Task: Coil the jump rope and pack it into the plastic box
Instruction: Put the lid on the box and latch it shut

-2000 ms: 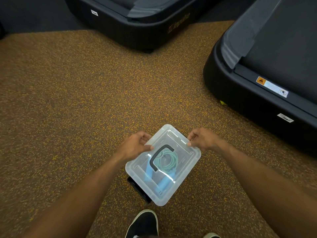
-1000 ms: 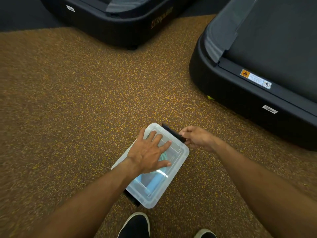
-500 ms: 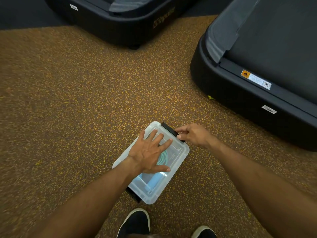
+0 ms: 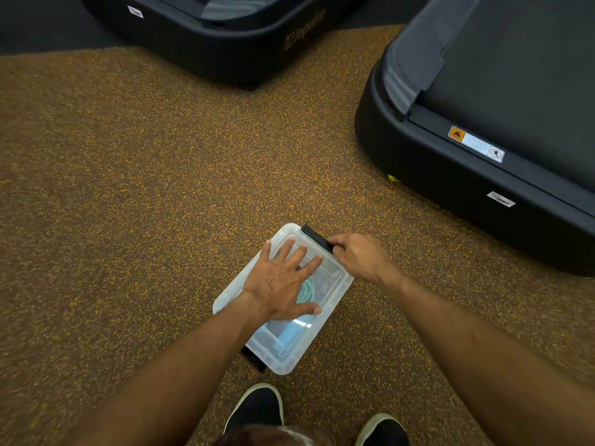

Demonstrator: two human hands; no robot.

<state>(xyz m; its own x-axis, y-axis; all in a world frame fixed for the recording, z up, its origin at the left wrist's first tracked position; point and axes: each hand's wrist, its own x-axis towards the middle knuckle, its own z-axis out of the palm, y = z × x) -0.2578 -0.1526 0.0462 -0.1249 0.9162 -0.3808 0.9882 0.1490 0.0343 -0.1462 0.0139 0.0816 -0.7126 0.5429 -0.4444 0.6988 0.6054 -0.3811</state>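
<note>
A clear plastic box [image 4: 335, 278] with its lid on lies on the speckled floor in front of my feet. Through the lid I see the coiled green jump rope [image 4: 307, 292] and a blue handle [image 4: 289, 333]. My left hand [image 4: 283, 281] lies flat on the lid, fingers spread, holding nothing. My right hand [image 4: 357, 257] pinches the black latch [image 4: 317, 238] at the box's far end. A second black latch [image 4: 254, 360] shows at the near end.
Two black treadmill bases stand close by: one [image 4: 467, 175] to the right of the box, another [image 4: 225, 37] at the top. My two black shoes [image 4: 257, 410] are just below the box. Brown speckled floor [image 4: 128, 204] spreads to the left.
Two seconds ago both hands held the lid's far corners. My left hand has since moved flat onto the lid, and my right hand has closed on the far black latch.
</note>
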